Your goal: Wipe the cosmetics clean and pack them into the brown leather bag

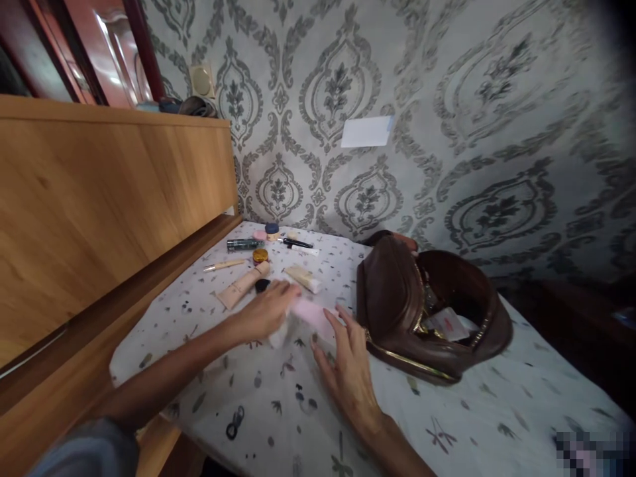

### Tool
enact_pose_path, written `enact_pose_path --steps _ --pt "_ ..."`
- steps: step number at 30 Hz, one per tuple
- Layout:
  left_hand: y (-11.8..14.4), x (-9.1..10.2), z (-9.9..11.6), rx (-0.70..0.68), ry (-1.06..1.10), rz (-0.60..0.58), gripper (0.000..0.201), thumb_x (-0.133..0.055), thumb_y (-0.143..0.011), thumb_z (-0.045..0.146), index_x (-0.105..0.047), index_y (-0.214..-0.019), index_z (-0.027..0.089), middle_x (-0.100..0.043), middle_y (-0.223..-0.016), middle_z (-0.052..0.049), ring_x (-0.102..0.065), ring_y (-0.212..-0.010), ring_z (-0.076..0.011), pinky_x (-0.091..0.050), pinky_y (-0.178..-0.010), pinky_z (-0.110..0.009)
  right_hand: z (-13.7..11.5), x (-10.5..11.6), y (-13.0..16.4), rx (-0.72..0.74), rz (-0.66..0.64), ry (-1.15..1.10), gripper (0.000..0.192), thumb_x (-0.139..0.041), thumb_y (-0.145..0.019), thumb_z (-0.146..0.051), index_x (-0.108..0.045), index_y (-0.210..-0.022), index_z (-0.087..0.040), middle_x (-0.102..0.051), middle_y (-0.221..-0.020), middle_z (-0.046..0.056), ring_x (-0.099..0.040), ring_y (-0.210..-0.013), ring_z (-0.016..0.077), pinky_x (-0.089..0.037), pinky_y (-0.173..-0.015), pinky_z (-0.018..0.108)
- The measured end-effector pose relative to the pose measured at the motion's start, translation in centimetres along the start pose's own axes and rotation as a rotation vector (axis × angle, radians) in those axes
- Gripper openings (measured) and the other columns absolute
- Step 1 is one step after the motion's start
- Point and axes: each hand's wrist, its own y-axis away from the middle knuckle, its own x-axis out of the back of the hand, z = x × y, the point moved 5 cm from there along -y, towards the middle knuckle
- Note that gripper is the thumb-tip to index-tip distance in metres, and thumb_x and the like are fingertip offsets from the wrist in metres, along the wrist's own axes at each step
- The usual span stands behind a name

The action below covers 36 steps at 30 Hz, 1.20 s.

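1. Our left hand (265, 311) loosely grips the pink pouch (311, 313) on the desk (447, 424).
2. Our right hand (348, 368), fingers spread flat, touches it beside the open brown bag (397, 298); we steady it gently.

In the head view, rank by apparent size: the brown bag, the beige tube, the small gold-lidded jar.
1. brown bag, by far the largest.
2. beige tube.
3. gold-lidded jar, the smallest, though it lies slightly farther from the camera than the tube.
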Motion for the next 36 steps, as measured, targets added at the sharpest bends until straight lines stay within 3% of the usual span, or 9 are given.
enact_pose_path --steps 4,8,10,13,18,22,26,33,36 --pt "4.4 -2.8 1.3 -0.001 0.215 -0.114 0.05 -0.043 -0.077 -0.001 -0.045 -0.121 0.023 -0.053 -0.125 -0.008 -0.051 -0.119 -0.0236 -0.048 -0.097 -0.037 0.6 -1.5 2.5 -0.062 -0.252 -0.058 0.04 -0.054 -0.089 -0.023 -0.055 -0.129 -0.024 -0.058 -0.123 0.012 -0.059 -0.113 0.0282 -0.056 -0.087 0.044" --pt "7.3 -3.6 -0.1 0.215 0.115 0.062 0.049 -0.046 -0.091 0.016 -0.038 -0.138 0.026 -0.036 -0.147 -0.012 -0.04 -0.135 -0.0281 -0.05 -0.098 -0.042 1.4 -1.9 3.7 -0.183 -0.336 -0.087 0.037 -0.055 -0.087 -0.023 -0.06 -0.124 -0.023 -0.057 -0.123 0.012 -0.058 -0.112 0.0288 -0.055 -0.089 0.046" --pt "8.7 -3.7 -0.9 0.322 0.022 0.107 0.035 -0.044 -0.095 0.023 -0.049 -0.129 0.026 -0.05 -0.13 -0.011 -0.054 -0.118 -0.0278 -0.055 -0.086 -0.041 1.6 -1.9 3.6 -0.218 -0.367 -0.129 0.037 -0.057 -0.086 -0.023 -0.061 -0.123 -0.023 -0.056 -0.122 0.011 -0.058 -0.111 0.0282 -0.052 -0.093 0.047" --pt "10.0 -3.3 -1.7 0.329 0.033 0.177 0.025 -0.039 -0.098 0.024 -0.062 -0.109 0.023 -0.058 -0.098 -0.005 -0.062 -0.084 -0.0202 -0.055 -0.075 -0.035 1.7 -1.8 3.5 -0.248 -0.406 -0.195 0.041 -0.062 -0.082 -0.021 -0.061 -0.123 -0.023 -0.056 -0.121 0.01 -0.058 -0.111 0.0273 -0.052 -0.095 0.046" --pt "8.1 -1.4 -3.4 0.24 0.09 0.394 0.024 -0.042 -0.097 0.022 -0.063 -0.109 0.023 -0.062 -0.1 -0.004 -0.062 -0.094 -0.0198 -0.054 -0.084 -0.034 1.5 -1.3 3.2 -0.217 -0.379 -0.282 0.041 -0.066 -0.081 -0.024 -0.063 -0.122 -0.024 -0.058 -0.121 0.01 -0.059 -0.11 0.0266 -0.052 -0.095 0.044" --pt "4.8 -2.4 -3.5 0.131 0.02 0.393 0.028 -0.04 -0.094 0.013 -0.063 -0.109 0.019 -0.066 -0.107 -0.007 -0.061 -0.105 -0.0226 -0.053 -0.093 -0.039 1.1 -1.2 3.0 -0.167 -0.367 -0.326 0.038 -0.064 -0.082 -0.018 -0.064 -0.12 -0.023 -0.063 -0.115 0.01 -0.059 -0.109 0.0266 -0.052 -0.095 0.045" --pt "3.6 -4.6 -1.4 0.018 -0.105 0.319 0.033 -0.039 -0.092 0.005 -0.063 -0.112 0.015 -0.066 -0.113 -0.012 -0.058 -0.113 -0.0262 -0.05 -0.098 -0.045 1.4 -1.1 3.2 -0.245 -0.352 -0.349 0.049 -0.067 -0.08 -0.018 -0.056 -0.128 -0.021 -0.064 -0.118 0.011 -0.059 -0.111 0.0271 -0.051 -0.097 0.047" --pt "4.1 -7.7 7.4 -0.329 -0.124 0.158 0.027 -0.041 -0.093 0.007 -0.061 -0.111 0.011 -0.066 -0.114 -0.015 -0.057 -0.114 -0.027 -0.051 -0.101 -0.043 1.4 -0.8 3.4 -0.338 -0.332 -0.395 0.081 -0.06 -0.079 -0.009 -0.026 -0.151 -0.023 -0.057 -0.125 0.011 -0.059 -0.114 0.0248 -0.05 -0.098 0.044" --pt "4.1 -8.2 8.6 -0.348 -0.114 0.105 0.023 -0.044 -0.093 0.009 -0.062 -0.108 0.011 -0.066 -0.111 -0.015 -0.057 -0.113 -0.0272 -0.051 -0.102 -0.04 1.3 -0.8 3.4 -0.316 -0.326 -0.391 0.083 -0.057 -0.079 -0.006 -0.023 -0.153 -0.023 -0.055 -0.123 0.011 -0.06 -0.113 0.0246 -0.051 -0.097 0.044"
